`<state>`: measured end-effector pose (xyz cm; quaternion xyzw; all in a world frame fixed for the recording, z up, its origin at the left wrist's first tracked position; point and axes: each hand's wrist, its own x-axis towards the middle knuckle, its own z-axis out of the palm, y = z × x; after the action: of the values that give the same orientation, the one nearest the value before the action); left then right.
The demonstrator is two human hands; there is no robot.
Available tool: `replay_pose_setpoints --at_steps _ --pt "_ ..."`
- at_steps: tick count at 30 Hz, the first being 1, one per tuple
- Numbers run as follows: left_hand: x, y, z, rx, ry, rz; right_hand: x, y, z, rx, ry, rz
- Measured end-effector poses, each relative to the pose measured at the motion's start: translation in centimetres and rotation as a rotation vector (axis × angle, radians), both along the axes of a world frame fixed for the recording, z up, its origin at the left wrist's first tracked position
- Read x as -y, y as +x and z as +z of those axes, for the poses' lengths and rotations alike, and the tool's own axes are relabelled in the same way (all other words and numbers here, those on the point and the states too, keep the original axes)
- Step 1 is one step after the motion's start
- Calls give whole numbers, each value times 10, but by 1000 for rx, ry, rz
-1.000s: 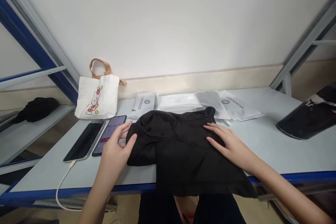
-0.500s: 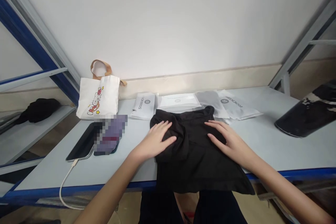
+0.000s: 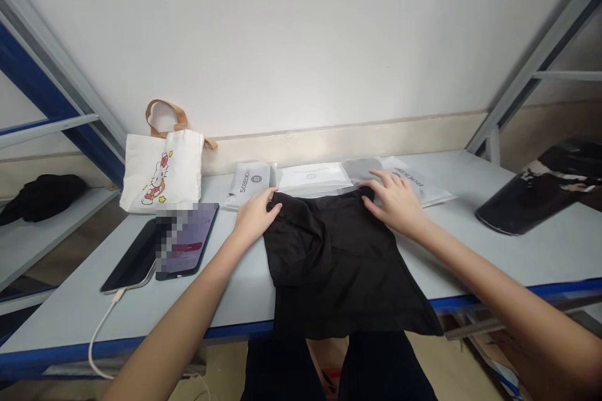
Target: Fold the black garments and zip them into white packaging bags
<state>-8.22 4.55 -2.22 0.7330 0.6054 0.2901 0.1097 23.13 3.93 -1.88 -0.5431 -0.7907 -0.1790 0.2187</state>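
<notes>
While left hand pinches black garment at its corner; right hand pinches top edge; white packets just beyond

"What sort of room is this, then?"

"A stockroom or packing room, I'd say, though I can't tell which. See the blue steel racking around the surface? That's industrial shelving, not home furniture."

"And along the far side?"

"Printed white mailer bags lie against the white wall, with a black garment spread just in front of them."

"Anything homely?"

"Only a little. On the left there's a cartoon tote bag, and a phone on a white charging cable. Below them, some black cloth sits on a lower shelf."
</notes>
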Motion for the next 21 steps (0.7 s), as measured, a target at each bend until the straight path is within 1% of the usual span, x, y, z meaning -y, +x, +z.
replay_pose_setpoints --at_steps 2,3,6,7,9,10,12,14,16,19,21 --pt "-2 -2 -2 73 1 -18 -5 -1 -2 -37 -7 28" --pt "-3 -4 -1 144 15 -34 -6 -2 -3 -80 4 34" --pt "-6 -10 7 455 92 -100 0 -2 -2 -275 5 87" --pt "-5 -12 10 551 103 -122 4 -1 -1 -358 -24 122" --pt "2 -17 14 654 76 -182 12 4 0 -492 -118 207" --pt "9 -19 15 652 51 -215 18 8 0 -511 -165 244" --pt "27 -23 12 538 -9 -277 32 19 -4 -413 -247 303" --pt "48 -27 4 378 -89 -310 48 30 -11 -257 -303 325" --pt "63 -30 -6 300 -156 -308 60 39 -19 -192 -313 314" --pt "71 -31 -15 238 -151 -280 68 43 -26 -225 -303 275" --pt "73 -31 -14 170 -124 -269 72 40 -23 -238 -312 255"
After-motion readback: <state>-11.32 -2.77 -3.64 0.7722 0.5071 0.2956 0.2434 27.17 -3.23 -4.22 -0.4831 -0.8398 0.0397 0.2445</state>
